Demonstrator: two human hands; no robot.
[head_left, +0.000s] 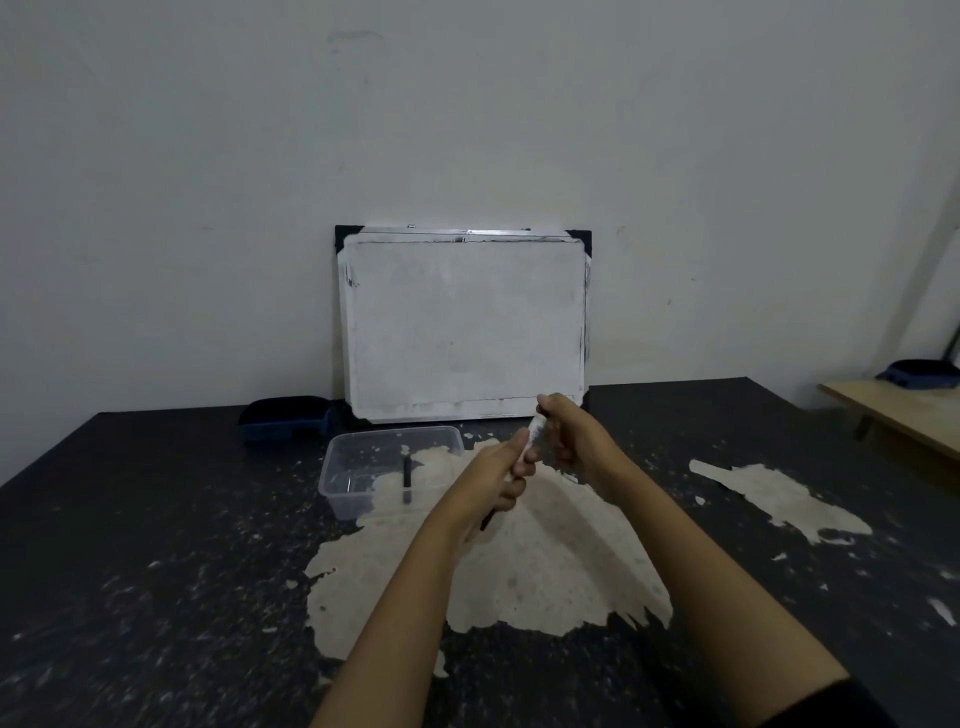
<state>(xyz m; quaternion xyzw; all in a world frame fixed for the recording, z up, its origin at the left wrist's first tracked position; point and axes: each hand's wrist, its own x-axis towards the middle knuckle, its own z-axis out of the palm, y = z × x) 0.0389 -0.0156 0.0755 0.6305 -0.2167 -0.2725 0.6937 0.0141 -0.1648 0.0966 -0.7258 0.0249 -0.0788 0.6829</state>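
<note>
- left grip (498, 478): fingers curled tight round the lower barrel of the marker (534, 434); black end pokes out below it
- right grip (571, 441): clamped on the marker's upper end, just up-right of the left grip
- marker tilted, held off the surface (156, 545)
- clear tub (340, 501) sits left of the left grip

The marker (535, 432) was motion-blurred, its middle hidden inside the left hand (496, 475) and its upper end behind the right hand (569, 435) — so its tip could not be made out.

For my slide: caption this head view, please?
Left hand and right hand grip a marker before a whiteboard.
</note>
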